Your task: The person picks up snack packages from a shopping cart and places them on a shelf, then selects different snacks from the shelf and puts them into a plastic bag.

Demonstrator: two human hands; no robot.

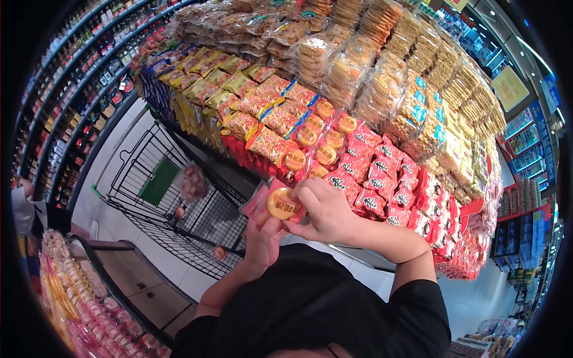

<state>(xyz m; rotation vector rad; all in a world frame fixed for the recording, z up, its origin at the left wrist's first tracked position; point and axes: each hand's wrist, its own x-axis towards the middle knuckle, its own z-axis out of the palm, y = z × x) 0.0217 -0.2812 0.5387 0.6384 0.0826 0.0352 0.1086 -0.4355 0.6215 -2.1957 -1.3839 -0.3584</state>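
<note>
Both of my hands are together in front of my chest around a clear and pink wrapped packet with a round yellow pastry [282,203]. My left hand [262,241] grips the packet from below, its fingers partly hidden by the wrapper. From the right, my right hand [322,210] pinches the packet's edge, with fingers above and thumb below. Just beyond my hands, similar round pastries [308,135] in pink wrappers lie on the display, beside red packets [382,179].
A black wire shopping cart [206,244] with a bag of items [194,183] stands at the left. Snack packets [242,125] and stacked crackers [382,89] fill the display ahead. Curved shelves [89,77] line the far left. Another person [30,209] is at the left edge.
</note>
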